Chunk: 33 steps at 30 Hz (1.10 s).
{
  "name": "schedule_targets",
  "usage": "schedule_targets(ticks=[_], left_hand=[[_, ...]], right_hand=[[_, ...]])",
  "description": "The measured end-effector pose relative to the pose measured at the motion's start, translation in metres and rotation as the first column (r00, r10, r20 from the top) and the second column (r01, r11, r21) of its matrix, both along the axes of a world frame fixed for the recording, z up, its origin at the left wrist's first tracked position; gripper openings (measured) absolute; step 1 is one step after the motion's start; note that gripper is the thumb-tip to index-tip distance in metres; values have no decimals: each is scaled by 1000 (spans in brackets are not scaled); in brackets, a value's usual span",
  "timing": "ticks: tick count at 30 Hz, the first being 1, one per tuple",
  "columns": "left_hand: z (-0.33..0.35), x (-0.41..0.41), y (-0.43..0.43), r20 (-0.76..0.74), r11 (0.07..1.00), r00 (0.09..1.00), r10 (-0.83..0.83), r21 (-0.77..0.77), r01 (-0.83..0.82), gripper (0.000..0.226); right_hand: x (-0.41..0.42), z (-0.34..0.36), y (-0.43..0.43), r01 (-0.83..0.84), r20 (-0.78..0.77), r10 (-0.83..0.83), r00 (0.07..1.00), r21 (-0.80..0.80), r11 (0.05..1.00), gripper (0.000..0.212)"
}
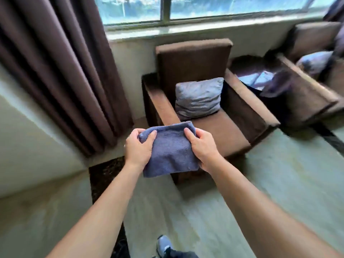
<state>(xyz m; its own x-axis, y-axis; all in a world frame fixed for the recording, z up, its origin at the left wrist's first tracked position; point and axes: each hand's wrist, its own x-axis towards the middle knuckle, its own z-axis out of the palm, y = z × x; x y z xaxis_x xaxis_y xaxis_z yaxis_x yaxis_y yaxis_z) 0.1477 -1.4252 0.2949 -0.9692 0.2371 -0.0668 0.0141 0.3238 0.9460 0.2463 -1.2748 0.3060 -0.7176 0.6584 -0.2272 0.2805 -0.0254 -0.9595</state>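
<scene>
A folded blue-grey towel (170, 151) hangs in the air in front of me, held by both hands. My left hand (138, 147) grips its upper left corner, thumb on the front face. My right hand (202, 148) grips its right edge, thumb across the top. The towel's lower edge hangs free, just in front of a brown armchair (232, 127) and over its left armrest end.
A grey cushion (198, 98) leans on the armchair's back. A second brown chair (316, 71) with a cushion and dark cloth stands at the right. Brown curtains (55, 71) hang at the left under a window. Pale floor lies below, with a dark rug (104, 175) and my shoe (163, 245).
</scene>
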Motion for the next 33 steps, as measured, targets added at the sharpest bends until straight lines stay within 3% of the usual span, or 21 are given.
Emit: schedule_targets(ticks=[6,9,12,20,27,33], left_hand=[[-10,75,127,70,967,970,-232,125,222,21],[-15,104,183,74,945,942,-326,65,322,19],[-17,137,266,45,918,917,-397,-1,398,22],[-9,220,474,7,883,883,-470,33,469,31],[-17,237,614,31,865,864,-502,45,500,25],[-53,216,763,92,888,884,-458,107,448,23]], right_hand=[[108,-12,101,271,-27,-272,962,-41,962,26],[145,-21,148,352,-44,-355,934,-73,933,23],[188,-34,217,449,-52,-452,890,-60,892,35],[283,-32,406,560,-49,-564,824,-68,825,60],[302,-41,541,588,0,-589,808,-73,806,39],[273,-70,701,568,29,-567,823,-33,822,46]])
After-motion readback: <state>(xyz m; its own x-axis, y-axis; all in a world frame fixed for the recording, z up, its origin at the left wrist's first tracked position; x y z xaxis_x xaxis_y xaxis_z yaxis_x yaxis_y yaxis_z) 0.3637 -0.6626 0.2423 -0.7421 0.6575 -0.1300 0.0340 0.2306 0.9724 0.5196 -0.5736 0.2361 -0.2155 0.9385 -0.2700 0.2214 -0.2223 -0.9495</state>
